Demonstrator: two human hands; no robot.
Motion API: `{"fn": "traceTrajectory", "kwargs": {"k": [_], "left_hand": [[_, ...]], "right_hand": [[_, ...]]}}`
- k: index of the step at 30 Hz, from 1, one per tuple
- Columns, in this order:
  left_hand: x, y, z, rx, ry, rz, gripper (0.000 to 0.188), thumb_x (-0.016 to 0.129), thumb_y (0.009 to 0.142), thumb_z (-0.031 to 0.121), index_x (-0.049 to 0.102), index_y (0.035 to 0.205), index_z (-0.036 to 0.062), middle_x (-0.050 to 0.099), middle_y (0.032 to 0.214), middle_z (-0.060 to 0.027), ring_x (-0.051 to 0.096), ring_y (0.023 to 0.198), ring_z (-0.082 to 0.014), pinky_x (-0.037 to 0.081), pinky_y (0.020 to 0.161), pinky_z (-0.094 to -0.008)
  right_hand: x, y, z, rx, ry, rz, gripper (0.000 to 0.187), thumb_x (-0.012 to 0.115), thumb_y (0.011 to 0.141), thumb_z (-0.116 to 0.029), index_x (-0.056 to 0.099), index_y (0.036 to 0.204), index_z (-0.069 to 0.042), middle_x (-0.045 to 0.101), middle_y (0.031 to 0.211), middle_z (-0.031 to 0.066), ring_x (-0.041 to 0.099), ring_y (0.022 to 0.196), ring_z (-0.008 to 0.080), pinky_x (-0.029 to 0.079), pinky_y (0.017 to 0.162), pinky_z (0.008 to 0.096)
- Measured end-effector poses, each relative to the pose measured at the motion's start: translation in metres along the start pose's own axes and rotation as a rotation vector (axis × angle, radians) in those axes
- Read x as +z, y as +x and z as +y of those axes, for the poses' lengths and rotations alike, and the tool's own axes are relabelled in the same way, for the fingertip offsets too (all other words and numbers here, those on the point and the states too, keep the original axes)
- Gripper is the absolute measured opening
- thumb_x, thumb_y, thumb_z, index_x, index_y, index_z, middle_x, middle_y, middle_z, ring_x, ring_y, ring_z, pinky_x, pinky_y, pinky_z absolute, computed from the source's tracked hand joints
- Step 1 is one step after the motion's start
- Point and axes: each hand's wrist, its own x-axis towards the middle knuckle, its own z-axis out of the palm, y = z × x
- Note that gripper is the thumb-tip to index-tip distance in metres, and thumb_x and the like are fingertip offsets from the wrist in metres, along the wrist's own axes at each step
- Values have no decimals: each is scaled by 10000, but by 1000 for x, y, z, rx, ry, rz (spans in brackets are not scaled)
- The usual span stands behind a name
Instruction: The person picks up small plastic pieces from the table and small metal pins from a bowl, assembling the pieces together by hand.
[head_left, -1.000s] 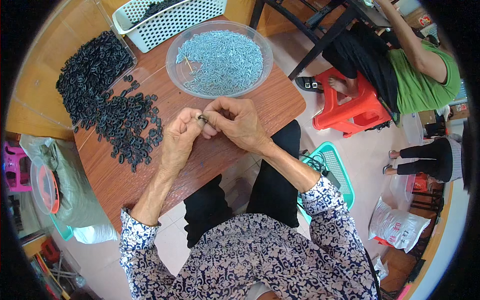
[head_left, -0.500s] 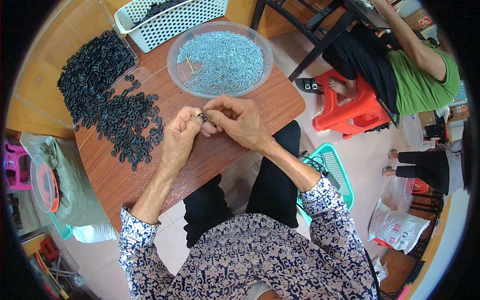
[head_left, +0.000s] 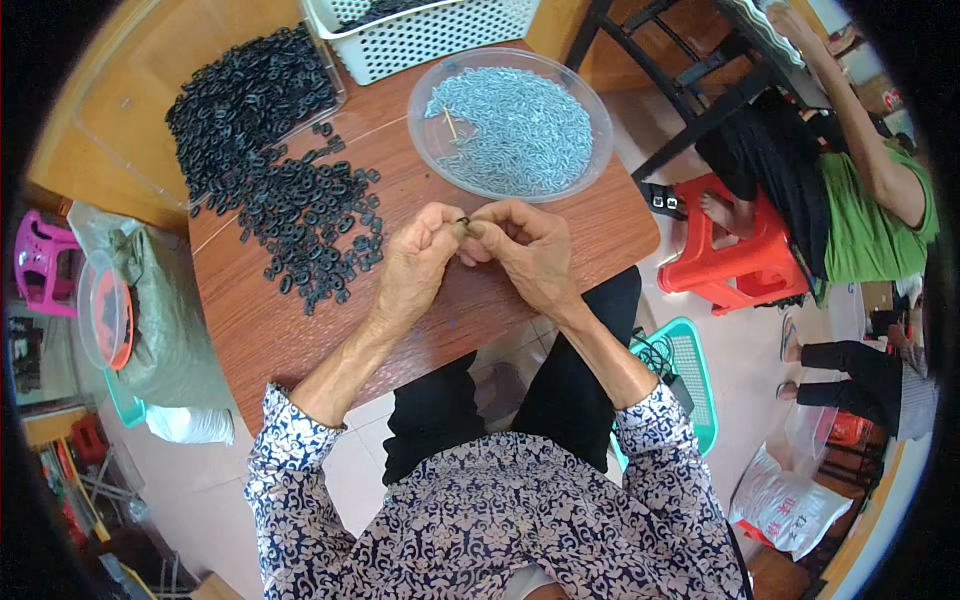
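Note:
Above the near part of the brown table, my left hand (head_left: 415, 262) and my right hand (head_left: 535, 258) meet fingertip to fingertip. A small black plastic piece (head_left: 463, 224) is pinched in my left hand's fingers, mostly covered by them. My right hand's thumb and forefinger are closed against it; whatever they hold is hidden. Left of my hands spreads a loose heap of small black oval pieces with holes (head_left: 310, 225). Just beyond my hands stands a round clear plastic bowl (head_left: 425, 165), full of small silvery screw-like parts (head_left: 520, 125), with a thin tan stick (head_left: 449, 124) among them.
A white perforated basket (head_left: 430, 48) stands at the table's (head_left: 270, 345) far edge. A clear tray's rim (head_left: 338, 85) borders the bigger black heap. On the right, a person in green (head_left: 875, 220) is by a red stool (head_left: 735, 255). A turquoise basket (head_left: 708, 415) sits beside my leg.
The whole view has shifted, so table and hands appear farther right. My right fingertips have closed in on the black piece, which shows less than before.

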Motion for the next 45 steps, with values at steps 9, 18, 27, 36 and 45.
{"fn": "traceTrajectory", "kwargs": {"k": [9, 18, 27, 36, 45], "left_hand": [[-9, -2, 22, 138, 331, 23, 206, 480, 1020, 144, 607, 1003, -17, 667, 817, -69, 636, 760, -128, 503, 693, -267], [-110, 56, 82, 361, 1421, -93, 142, 561, 871, 59, 633, 980, 5, 552, 845, -159, 485, 905, -322, 432, 846, -439], [-117, 81, 66, 288, 1502, -273, 125, 601, 864, 86, 637, 970, 29, 555, 974, -158, 477, 978, -312, 420, 876, -421], [-148, 72, 108, 329, 1289, -154, 114, 530, 879, 36, 610, 906, -41, 590, 780, -173, 574, 776, -320, 453, 762, -421], [-150, 76, 83, 247, 1541, -249, 140, 596, 877, 114, 650, 957, 12, 568, 892, -175, 502, 933, -343, 408, 883, -450]], "right_hand": [[-1, -2, -2, -84, -139, 63, 48, 645, 920, -28, 644, 950, 9, 665, 835, 28, 619, 737, 60, 507, 653, 204], [-7, -3, -1, 17, -148, -1, 82, 658, 895, -32, 676, 970, -4, 659, 857, -7, 592, 725, 35, 485, 646, 190], [-11, -2, -2, -40, -327, -25, 101, 683, 893, -48, 711, 978, -2, 650, 842, -27, 551, 729, 32, 444, 651, 191], [-14, -2, 3, -49, -244, -38, 127, 691, 907, -104, 711, 1002, -22, 656, 825, -21, 553, 692, 43, 456, 605, 207], [-10, -3, 1, -17, -200, -29, 143, 676, 924, -107, 708, 1022, -8, 663, 787, -4, 576, 648, 44, 456, 544, 199]]}}
